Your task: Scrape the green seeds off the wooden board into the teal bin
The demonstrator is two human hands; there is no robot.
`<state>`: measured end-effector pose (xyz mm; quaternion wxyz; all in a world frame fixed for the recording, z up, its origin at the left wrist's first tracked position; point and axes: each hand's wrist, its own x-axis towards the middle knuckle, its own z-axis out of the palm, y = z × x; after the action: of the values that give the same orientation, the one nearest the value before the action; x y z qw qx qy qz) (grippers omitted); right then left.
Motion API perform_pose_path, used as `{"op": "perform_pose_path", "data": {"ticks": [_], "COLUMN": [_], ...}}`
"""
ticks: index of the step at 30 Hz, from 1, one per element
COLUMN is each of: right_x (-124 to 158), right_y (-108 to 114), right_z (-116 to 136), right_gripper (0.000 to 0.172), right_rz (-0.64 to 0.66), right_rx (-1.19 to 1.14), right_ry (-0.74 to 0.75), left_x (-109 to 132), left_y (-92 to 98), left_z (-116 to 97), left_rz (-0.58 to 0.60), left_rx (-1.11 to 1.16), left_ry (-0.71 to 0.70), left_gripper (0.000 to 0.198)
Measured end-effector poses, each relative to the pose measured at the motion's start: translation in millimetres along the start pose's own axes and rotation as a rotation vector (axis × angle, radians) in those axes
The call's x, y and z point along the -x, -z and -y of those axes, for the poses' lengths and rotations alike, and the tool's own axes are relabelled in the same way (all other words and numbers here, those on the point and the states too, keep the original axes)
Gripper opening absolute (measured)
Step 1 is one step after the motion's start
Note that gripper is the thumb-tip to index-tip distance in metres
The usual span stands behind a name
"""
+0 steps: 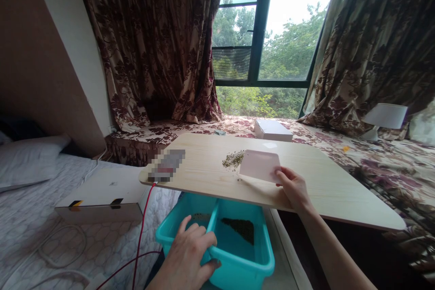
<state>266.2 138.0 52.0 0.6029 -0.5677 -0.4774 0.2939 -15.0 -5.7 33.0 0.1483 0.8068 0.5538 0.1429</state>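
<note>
My right hand pinches the right edge of a thin pale pink sheet, which is tilted above the light wooden tabletop. Beside the sheet's left edge lies a small pile of greenish-brown grains or seeds, with a few scattered below it. Under the table's near edge is a two-compartment turquoise tub. My left hand grips its near rim by the divider, one finger raised. Dark grains lie in the right compartment, and a thinner scatter in the left one.
A blurred-out device with a red cable lies at the table's left end. A white box sits on the quilted bed. Beyond the table are another white box and a lamp on the window ledge.
</note>
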Motion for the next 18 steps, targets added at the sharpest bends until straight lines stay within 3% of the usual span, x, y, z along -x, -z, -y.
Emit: {"op": "perform_pose_path", "data": {"ticks": [11,18], "right_x": [0.2,2.3], "right_y": [4.1,3.5], "right_z": [-4.1,-1.1], "right_gripper": [0.032,0.032], "right_rz": [-0.082,-0.007], "right_rx": [0.093,0.069], "right_ry": [0.053,0.061], "left_x": [0.3,-0.4], "left_y": [-0.4,-2.0], "left_z": [0.5,0.4], "left_rz": [-0.020,-0.023], "left_rx": [-0.016,-0.026], "left_ry": [-0.016,-0.017], "left_gripper": [0.013,0.013]}}
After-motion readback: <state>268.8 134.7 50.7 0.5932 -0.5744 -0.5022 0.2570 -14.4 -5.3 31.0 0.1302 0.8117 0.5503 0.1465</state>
